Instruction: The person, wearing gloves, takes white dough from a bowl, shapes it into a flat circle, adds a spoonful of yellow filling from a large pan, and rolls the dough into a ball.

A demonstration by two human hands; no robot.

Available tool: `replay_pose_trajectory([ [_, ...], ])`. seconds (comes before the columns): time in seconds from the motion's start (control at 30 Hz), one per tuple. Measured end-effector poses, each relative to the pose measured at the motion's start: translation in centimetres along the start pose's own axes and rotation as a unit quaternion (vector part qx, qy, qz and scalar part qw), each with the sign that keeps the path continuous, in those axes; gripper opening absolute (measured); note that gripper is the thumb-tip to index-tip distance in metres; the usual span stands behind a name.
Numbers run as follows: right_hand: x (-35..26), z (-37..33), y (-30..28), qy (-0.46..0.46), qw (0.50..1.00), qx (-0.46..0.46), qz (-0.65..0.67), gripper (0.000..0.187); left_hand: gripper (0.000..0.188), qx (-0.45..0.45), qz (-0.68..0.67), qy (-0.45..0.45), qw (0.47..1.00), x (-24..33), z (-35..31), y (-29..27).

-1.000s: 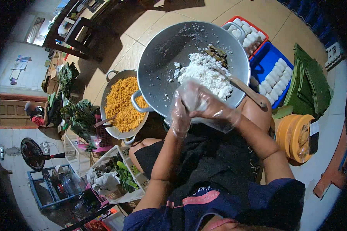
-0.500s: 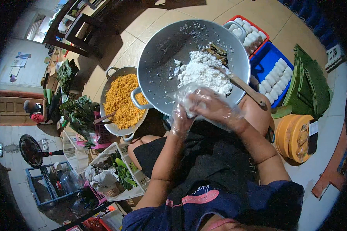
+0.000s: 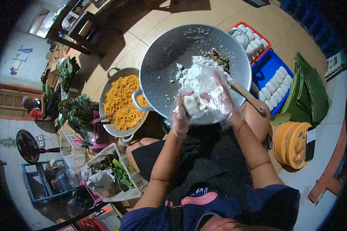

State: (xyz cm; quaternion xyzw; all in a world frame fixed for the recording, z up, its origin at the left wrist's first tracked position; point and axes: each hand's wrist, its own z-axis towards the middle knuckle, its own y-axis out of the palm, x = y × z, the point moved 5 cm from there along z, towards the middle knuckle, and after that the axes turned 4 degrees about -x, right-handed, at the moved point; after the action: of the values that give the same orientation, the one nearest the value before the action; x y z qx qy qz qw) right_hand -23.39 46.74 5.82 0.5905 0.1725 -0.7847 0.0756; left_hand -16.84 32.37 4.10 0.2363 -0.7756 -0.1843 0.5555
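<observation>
White rice lump (image 3: 190,104), one, in the gloved left hand (image 3: 178,116), over the near edge of the large grey pan (image 3: 160,63). Handling, by judgement: light, soft, sticky, apt to crumble; best cupped broadly round its sides, not pinched. Form: roundish to stubby; no pointed end seen, long axis not tellable behind fingers and plastic. Left fingers curled about it, thumb along the top. Right hand (image 3: 225,103), gloved, blurred, just beside; fingers extended, thumb apart, spacing between fingers not tellable. Pan contents: loose white rice (image 3: 194,79), toward right edge; wooden paddle (image 3: 250,99) across that edge. Beyond: blue tray (image 3: 261,65), white rolls (image 3: 275,85) along its right edge.
</observation>
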Motion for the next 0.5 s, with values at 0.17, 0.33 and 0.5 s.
replay_pose_trajectory([
  [0.17,-2.5,-3.1,5.2,-0.1,0.992,-0.07,-0.044,0.062,0.064,-0.117,-0.183,0.014,0.976,-1.4,0.8,1.4],
  [0.33,-3.9,-3.3,6.4,-0.035,0.989,-0.121,-0.079,0.062,0.064,-0.128,-0.332,-0.069,0.932,-1.6,1.2,1.1],
  [0.5,-4.7,-1.6,4.9,-0.237,0.929,-0.167,-0.229,0.072,0.068,-0.034,-0.155,0.022,0.987,-0.9,0.5,-1.3],
])
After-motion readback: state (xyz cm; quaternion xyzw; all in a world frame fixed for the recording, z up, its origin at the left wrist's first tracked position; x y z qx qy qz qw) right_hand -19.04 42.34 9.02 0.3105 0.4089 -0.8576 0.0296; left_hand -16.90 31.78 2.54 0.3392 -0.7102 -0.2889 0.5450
